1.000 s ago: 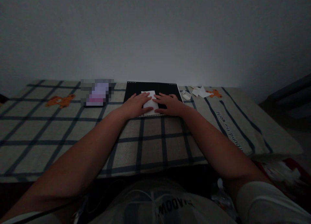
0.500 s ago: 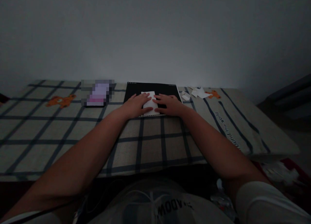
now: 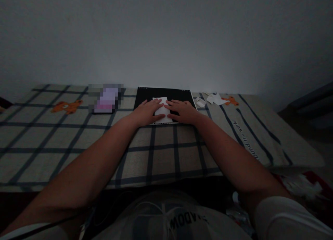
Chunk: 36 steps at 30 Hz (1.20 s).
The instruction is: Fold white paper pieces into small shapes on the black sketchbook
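Observation:
A narrow white piece of paper (image 3: 161, 111) lies on a black pad (image 3: 163, 92) with punched holes along its edges. My left hand (image 3: 147, 113) rests flat with fingers spread, its fingertips and thumb on the paper's left side. From the other side, my right hand (image 3: 183, 112) lies open too, its fingertips at the paper's right edge and its palm over the pad. Neither hand grips anything. Fingers cover part of the paper, so I cannot tell whether it is folded.
A checked cloth covers the table (image 3: 162, 160), with a wall behind. On the left lies a phone (image 3: 106, 99), blurred by pixelation. Small white paper pieces (image 3: 217, 99) and a crumpled scrap (image 3: 200, 102) lie right of the pad.
The whole view has shifted slightly. Both hands stay on the paper in nearly the same pose.

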Each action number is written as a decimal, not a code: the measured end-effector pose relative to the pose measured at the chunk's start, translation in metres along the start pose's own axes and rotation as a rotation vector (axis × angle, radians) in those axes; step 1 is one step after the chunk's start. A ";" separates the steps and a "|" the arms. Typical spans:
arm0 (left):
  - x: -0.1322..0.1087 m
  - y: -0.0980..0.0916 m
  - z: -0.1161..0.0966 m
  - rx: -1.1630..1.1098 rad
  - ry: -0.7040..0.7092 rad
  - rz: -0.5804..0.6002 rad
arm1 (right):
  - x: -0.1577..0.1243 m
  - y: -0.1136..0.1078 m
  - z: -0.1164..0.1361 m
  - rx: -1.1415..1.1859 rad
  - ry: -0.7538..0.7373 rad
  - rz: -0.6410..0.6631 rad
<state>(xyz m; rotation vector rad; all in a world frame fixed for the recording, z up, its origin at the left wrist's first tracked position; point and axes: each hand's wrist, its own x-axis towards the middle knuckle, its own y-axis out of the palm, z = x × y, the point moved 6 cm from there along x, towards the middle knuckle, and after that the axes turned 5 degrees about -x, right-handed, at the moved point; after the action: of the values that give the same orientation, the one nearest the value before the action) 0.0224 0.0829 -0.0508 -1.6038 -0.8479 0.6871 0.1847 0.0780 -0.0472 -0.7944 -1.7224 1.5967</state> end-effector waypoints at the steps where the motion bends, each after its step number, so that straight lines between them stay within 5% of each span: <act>1: 0.000 0.000 0.000 0.000 -0.003 0.000 | 0.000 0.001 0.000 0.007 0.003 0.002; 13: -0.002 -0.005 0.001 -0.063 0.004 -0.029 | 0.001 0.004 -0.001 0.047 0.014 0.010; 17: -0.003 -0.017 0.013 -0.171 0.011 -0.158 | 0.001 0.004 -0.001 0.048 0.015 0.023; 26: 0.008 -0.013 0.036 -0.228 0.053 -0.230 | 0.001 0.001 0.000 0.051 0.015 0.028; 36: 0.013 -0.013 0.041 -0.209 0.082 -0.130 | 0.002 0.002 0.000 0.051 0.014 0.026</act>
<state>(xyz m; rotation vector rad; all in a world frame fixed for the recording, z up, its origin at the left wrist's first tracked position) -0.0056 0.1176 -0.0462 -1.7324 -0.9792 0.4494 0.1832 0.0794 -0.0489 -0.8044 -1.6608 1.6420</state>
